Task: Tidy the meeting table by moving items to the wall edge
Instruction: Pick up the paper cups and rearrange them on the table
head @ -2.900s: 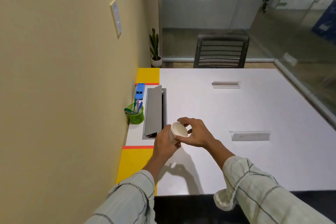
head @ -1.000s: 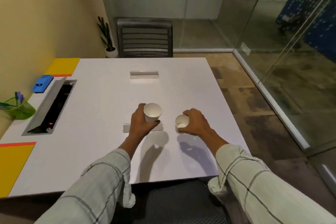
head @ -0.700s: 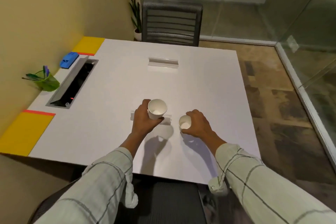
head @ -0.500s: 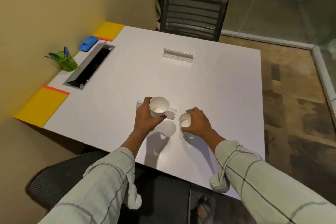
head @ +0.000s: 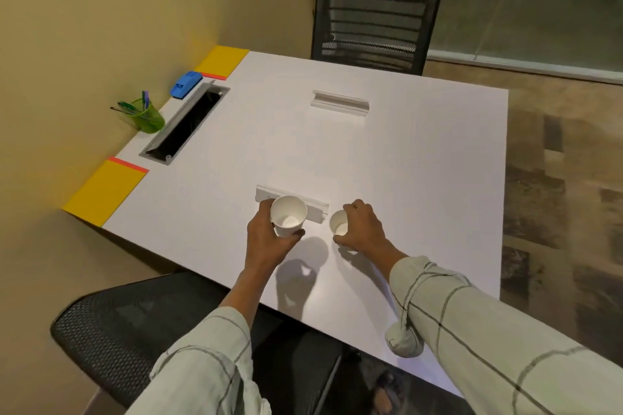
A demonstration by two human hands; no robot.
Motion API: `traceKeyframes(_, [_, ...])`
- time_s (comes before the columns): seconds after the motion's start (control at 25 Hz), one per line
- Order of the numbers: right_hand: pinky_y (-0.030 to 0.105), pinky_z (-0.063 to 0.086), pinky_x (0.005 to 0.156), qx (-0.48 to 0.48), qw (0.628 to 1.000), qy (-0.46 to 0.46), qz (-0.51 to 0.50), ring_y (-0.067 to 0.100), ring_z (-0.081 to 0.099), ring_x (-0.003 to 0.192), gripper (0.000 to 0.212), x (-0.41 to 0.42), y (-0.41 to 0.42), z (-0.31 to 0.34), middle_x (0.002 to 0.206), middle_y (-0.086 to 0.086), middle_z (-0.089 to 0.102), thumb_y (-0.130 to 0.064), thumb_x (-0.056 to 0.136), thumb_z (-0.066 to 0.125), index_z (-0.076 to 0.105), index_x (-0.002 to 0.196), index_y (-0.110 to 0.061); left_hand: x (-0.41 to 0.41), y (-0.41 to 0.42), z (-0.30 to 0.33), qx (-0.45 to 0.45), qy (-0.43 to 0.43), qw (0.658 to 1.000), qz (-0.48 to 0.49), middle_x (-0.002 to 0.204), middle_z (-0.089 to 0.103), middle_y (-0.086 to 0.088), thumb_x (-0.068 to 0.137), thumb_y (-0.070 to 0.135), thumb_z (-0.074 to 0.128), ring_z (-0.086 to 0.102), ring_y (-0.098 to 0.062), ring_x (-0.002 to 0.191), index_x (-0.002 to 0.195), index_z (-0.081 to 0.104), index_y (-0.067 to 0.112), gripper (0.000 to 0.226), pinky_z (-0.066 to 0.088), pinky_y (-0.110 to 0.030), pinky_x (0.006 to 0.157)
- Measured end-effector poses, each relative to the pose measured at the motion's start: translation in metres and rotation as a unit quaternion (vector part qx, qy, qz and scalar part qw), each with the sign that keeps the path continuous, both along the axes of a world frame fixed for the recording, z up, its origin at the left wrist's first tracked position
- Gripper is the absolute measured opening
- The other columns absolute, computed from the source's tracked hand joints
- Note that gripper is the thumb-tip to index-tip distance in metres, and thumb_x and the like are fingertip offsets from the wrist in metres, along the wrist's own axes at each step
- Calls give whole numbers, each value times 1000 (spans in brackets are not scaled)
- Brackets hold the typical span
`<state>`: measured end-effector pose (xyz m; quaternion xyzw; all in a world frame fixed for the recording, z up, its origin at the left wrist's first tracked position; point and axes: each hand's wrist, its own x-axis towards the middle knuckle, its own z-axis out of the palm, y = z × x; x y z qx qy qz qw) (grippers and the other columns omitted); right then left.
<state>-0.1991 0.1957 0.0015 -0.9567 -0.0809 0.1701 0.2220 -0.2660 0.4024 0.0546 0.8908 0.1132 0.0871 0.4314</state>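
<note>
My left hand (head: 268,239) grips a white paper cup (head: 288,220) and holds it raised above the white table (head: 404,158), its mouth facing me. My right hand (head: 362,229) curls round a second, smaller-looking white paper cup (head: 338,222) that stands on the table just to the right. Both cups look empty. Along the wall edge at the left stand a green pen holder (head: 148,116) with several pens and a blue eraser-like block (head: 186,84).
An open cable tray (head: 185,123) lies near the wall. Two clear name-card stands are on the table, one behind the cups (head: 317,205), one farther off (head: 339,104). Yellow panels (head: 104,190) mark the wall-side corners. Black mesh chairs stand opposite (head: 374,20) and below me (head: 135,323).
Since the earliest frame both hands came away from the wall edge to mid-table, each holding one cup. Over the last second the hands barely moved; the view swung left.
</note>
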Motion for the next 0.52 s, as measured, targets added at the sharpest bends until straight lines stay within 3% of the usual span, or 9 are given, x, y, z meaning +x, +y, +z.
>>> traceKeyframes(0.12, [40,50,87,-3,1000,6,1,30,44,120,71,1,-2,-6,129,9,46,-38,72,76,49,130,-10,0,-6,-3,4,1,1000,2,96,55,29,56,26,90,52,16,94,108,45,36,69,45,-11,69])
traceKeyframes(0.2, [42,48,92,-2,1000,10,4,31,41,127,86,1,-2,-7,138,9,43,-43,71,78,40,141,-12,-1,-9,-4,5,-1,1000,-1,95,54,31,56,27,90,53,16,92,107,44,38,70,46,-12,69])
traceKeyframes(0.4, [48,39,108,35,999,-27,9,31,26,142,113,-2,-9,12,157,7,24,-54,67,81,20,153,-14,-4,-14,-2,-8,3,1000,-6,96,61,16,56,27,90,59,-9,87,113,49,27,70,52,-21,73])
traceKeyframes(0.52, [45,35,113,103,991,-56,62,27,25,144,113,-9,-21,32,159,4,24,-52,67,81,19,154,-16,-8,-24,4,-20,7,999,-26,95,63,14,55,21,90,60,-10,86,110,53,25,66,53,-22,73])
